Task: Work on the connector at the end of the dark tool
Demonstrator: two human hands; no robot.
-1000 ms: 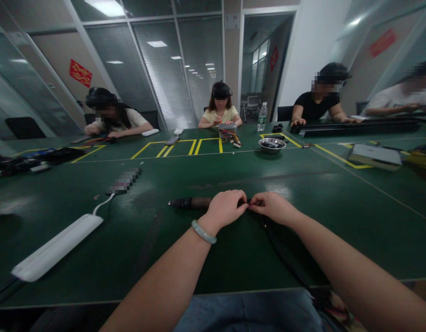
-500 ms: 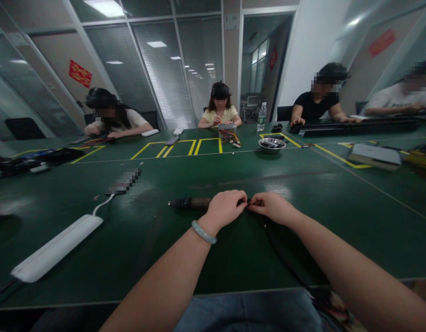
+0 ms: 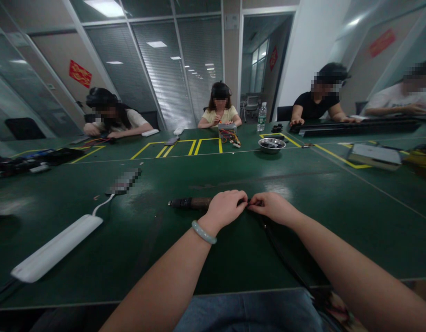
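Note:
A dark cylindrical tool point(image 3: 195, 203) with a metal tip at its left end lies across the green table point(image 3: 233, 258). My left hand point(image 3: 227, 207) is closed over the tool's right end, fingers bent and a bracelet on the wrist. Touching its fingertips, my right hand point(image 3: 271, 206) pinches at the black cable where it leaves the tool. What exactly sits between the fingertips is too small to tell. From there the black cable point(image 3: 280, 253) runs down toward the table's front edge.
A white power strip point(image 3: 58, 246) lies at the left, with a cord to a blurred-out device point(image 3: 124, 181). A metal bowl point(image 3: 272, 145), a bottle point(image 3: 261, 116) and a bundle of wires point(image 3: 229, 135) stand farther back. Several people sit across the table.

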